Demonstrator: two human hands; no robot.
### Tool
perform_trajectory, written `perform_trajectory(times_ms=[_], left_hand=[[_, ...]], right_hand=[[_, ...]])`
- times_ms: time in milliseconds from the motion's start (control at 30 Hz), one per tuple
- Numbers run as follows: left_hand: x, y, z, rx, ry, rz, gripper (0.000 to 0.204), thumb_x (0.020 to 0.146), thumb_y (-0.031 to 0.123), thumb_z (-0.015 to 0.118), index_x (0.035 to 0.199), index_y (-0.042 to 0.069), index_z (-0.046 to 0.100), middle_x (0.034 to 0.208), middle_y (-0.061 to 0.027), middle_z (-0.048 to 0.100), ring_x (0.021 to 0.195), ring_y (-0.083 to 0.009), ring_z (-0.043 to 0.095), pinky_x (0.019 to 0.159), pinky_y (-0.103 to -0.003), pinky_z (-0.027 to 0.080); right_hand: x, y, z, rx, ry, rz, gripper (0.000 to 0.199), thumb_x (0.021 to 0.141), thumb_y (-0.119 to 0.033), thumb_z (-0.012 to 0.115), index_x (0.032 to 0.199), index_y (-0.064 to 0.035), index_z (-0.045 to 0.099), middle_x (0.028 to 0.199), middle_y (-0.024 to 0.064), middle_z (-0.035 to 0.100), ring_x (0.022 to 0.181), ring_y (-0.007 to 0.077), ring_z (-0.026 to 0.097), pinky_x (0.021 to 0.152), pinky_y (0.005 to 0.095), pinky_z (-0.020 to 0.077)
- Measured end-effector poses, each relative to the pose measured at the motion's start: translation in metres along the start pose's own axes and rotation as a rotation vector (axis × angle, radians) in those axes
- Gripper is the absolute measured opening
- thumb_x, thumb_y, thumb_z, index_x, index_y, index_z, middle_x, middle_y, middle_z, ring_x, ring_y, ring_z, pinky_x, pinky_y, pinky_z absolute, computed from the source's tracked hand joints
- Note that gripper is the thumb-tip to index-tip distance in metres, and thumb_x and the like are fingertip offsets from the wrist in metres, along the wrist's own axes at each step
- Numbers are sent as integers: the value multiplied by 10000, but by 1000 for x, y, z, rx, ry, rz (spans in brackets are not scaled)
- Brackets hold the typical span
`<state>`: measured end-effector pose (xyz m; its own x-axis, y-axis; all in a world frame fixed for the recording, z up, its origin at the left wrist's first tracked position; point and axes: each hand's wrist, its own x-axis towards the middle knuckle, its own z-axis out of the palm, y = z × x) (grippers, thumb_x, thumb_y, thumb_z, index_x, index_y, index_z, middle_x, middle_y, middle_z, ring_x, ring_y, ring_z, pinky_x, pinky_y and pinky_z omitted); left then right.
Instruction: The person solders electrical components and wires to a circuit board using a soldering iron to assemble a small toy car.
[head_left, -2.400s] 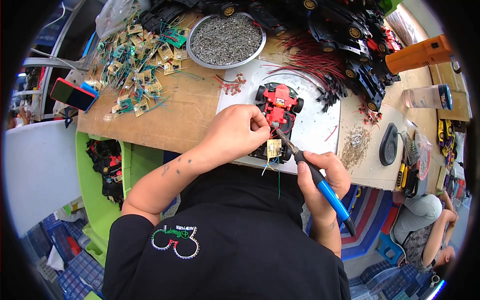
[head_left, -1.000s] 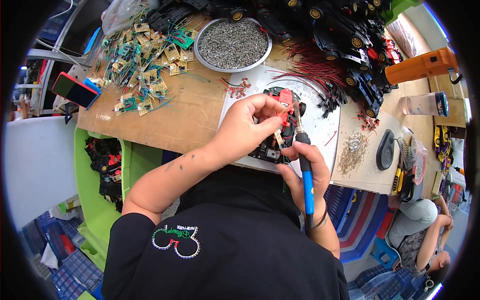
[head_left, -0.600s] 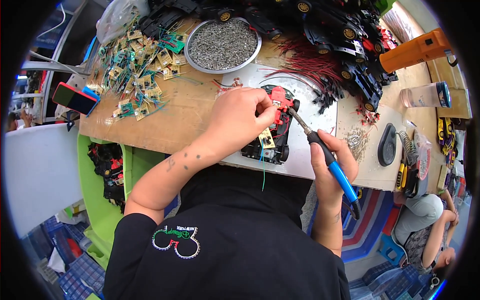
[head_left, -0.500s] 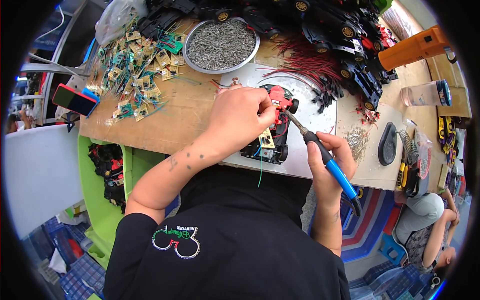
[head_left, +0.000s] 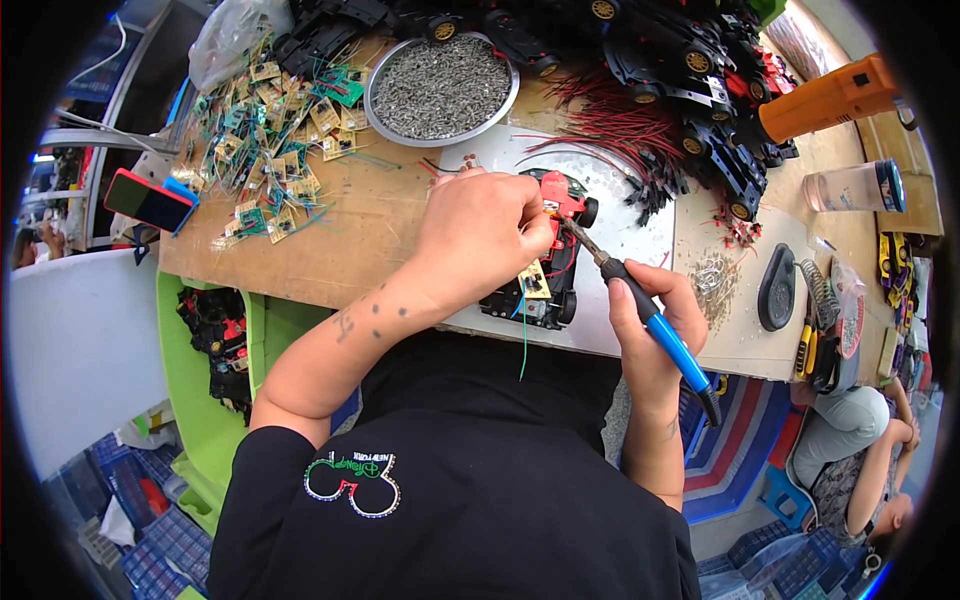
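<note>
My left hand (head_left: 485, 235) rests over a red and black toy car (head_left: 548, 255) lying on a white mat (head_left: 640, 225), pinching at its small yellow circuit board (head_left: 534, 280). A green wire hangs down from the board over the table edge. My right hand (head_left: 650, 320) grips a blue-handled soldering iron (head_left: 655, 320). The iron's metal tip points up-left and meets the car beside my left fingers.
A metal bowl of small screws (head_left: 440, 85) stands at the back, with a heap of circuit boards (head_left: 270, 150) to its left and a phone (head_left: 150, 200). Red wires (head_left: 620, 135), black car bodies (head_left: 690, 70), an orange tool (head_left: 830, 95), a soldering stand (head_left: 800, 300). Another person sits at lower right.
The toy car was turned and shifted under my left hand. My right hand swung the soldering iron from upright to slanted, bringing its tip onto the car.
</note>
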<state>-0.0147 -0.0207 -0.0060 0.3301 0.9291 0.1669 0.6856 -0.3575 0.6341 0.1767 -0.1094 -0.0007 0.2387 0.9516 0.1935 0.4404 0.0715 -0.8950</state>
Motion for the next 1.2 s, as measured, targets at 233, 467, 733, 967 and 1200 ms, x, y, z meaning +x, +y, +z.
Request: perform_trajectory(times_ms=[233,467,733,967,1200], left_hand=[[3,3,-2,-13,-64,-48,141,744,199,645,673,77,656,687,-103,670,716,-318,645,697,-448,464],[5,3,-2,29,-62,-26,123,727,188,633,675,80,660,673,-121,659,695,-337,637,693,-460,464],[4,0,-8,-83,-131,-81,140,766,183,652,732,54,692,703,-142,676,693,-319,661,674,-435,499],[2,-11,-10,-493,-240,-310,207,863,153,687,918,-45,710,767,-136,716,688,-176,686,648,-312,526],[0,-8,-5,-307,-129,-247,175,870,157,644,847,-9,693,764,-161,700,690,-280,688,656,-379,531]], right_hand=[[3,1,-4,-30,-43,-82,186,750,-17,778,924,-5,712,799,93,683,709,165,651,675,270,507],[2,4,-7,7,1,-59,199,762,-16,770,949,0,705,809,89,675,705,149,633,672,260,497],[2,3,-8,-11,-5,-71,186,781,-39,769,951,-5,702,799,77,672,707,135,628,671,256,491],[3,-2,-8,19,16,-90,192,776,-36,773,952,3,706,795,81,672,702,139,627,668,255,489],[9,-10,-4,-18,-31,-138,188,739,-7,779,917,8,718,780,103,676,680,181,623,660,279,487]])
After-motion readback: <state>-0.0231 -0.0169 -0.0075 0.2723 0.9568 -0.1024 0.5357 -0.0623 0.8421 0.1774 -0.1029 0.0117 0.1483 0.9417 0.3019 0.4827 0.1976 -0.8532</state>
